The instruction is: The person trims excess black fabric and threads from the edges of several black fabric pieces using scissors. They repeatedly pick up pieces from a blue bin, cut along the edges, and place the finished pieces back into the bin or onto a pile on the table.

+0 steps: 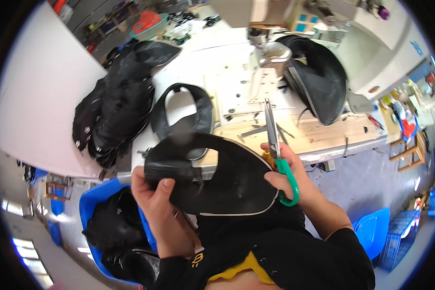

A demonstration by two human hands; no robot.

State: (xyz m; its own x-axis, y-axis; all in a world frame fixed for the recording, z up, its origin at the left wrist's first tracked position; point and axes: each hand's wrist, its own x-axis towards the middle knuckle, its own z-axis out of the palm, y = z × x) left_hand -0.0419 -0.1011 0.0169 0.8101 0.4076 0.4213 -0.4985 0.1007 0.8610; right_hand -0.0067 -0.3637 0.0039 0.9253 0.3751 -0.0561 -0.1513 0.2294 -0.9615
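Note:
A black leather-like panel with a cut-out opening and a pale edge is held up in front of my body. My left hand is closed on its left end, thumb on top. At the panel's right edge, my right hand pinches the rim between thumb and fingers. The same hand carries scissors with green handles, blades pointing away toward the table. Their blades look closed or nearly so. Just beyond the panel, a similar black ring-shaped piece lies at the table's edge, partly covered by it.
A sewing machine stands at the back of the worktable. Stacked black pieces lie to its right, and a heap of black pieces to the left. Below left, a blue bin holds more. Dark scraps litter the wooden edge.

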